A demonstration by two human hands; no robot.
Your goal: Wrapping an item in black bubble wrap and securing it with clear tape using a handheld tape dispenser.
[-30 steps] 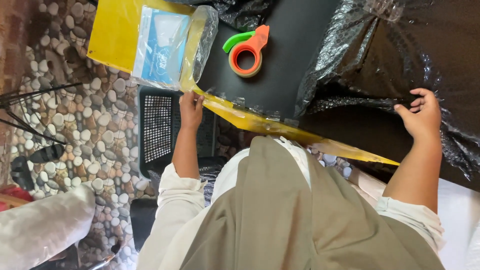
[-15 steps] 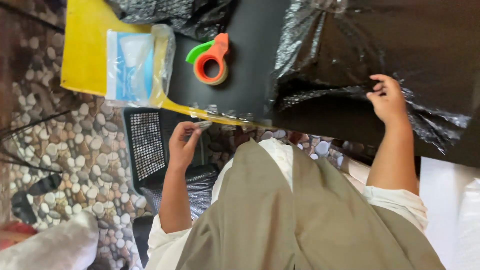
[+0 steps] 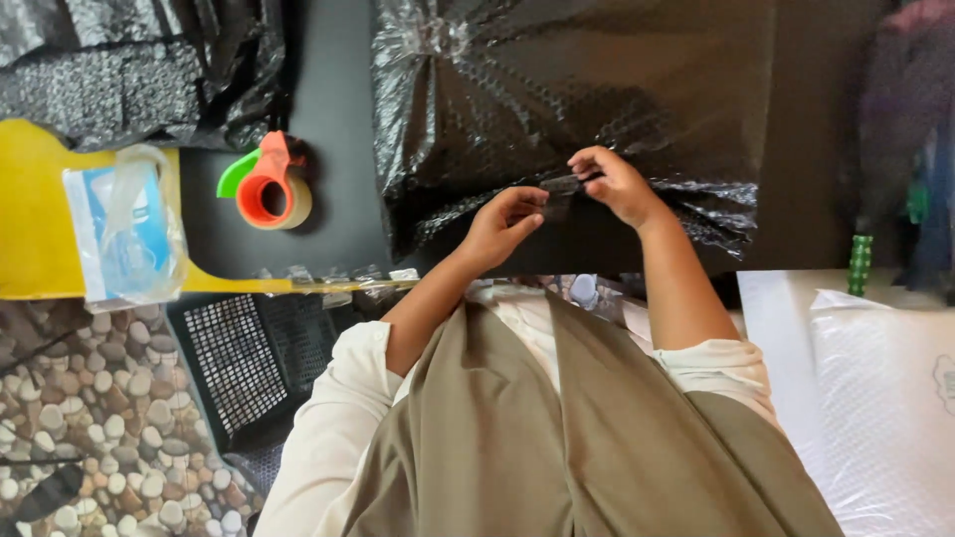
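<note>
A parcel wrapped in black bubble film (image 3: pixel 567 99) lies on the dark table (image 3: pixel 338 119). Both hands meet at its near edge. My left hand (image 3: pixel 502 227) and my right hand (image 3: pixel 614 184) each pinch one end of a short strip of clear tape (image 3: pixel 558 195) and hold it against the film. An orange tape dispenser with a green tab (image 3: pixel 267 189) lies to the left of the parcel, away from both hands.
Several cut tape strips (image 3: pixel 338 279) hang off the table's front edge. A yellow sheet (image 3: pixel 30 224) carries a clear bag with a blue and white item (image 3: pixel 124 234). A black mesh crate (image 3: pixel 249 358) stands on the pebble floor (image 3: pixel 80 398). White padded mailers (image 3: pixel 875 398) lie on the right.
My left hand left the table's front edge and came right to the parcel with a tape strip. My right hand now pinches the strip's other end. The view shifted right.
</note>
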